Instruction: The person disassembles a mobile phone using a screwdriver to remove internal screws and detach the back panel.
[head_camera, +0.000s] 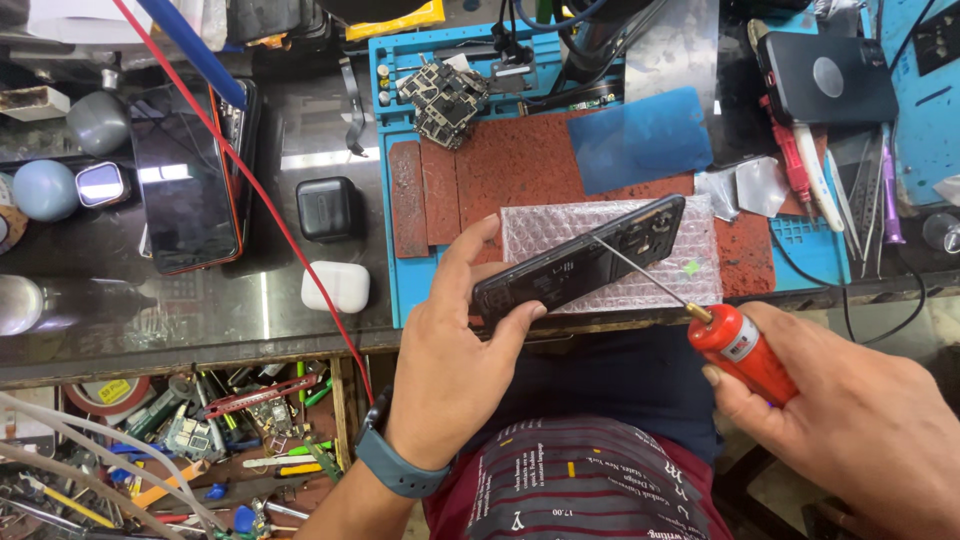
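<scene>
My left hand grips a black opened phone, holding it tilted above the front edge of the bench. A grey watch band sits on that wrist. My right hand holds a red-handled screwdriver. Its thin shaft reaches up and left, and the tip touches the phone's inner side near the middle. Under the phone lies a sheet of bubble wrap on a red-brown pad.
A blue work mat carries circuit boards and a blue film sheet. Left are a dark phone, a black case and a white case. An open drawer holds several tools. Tweezers lie at right.
</scene>
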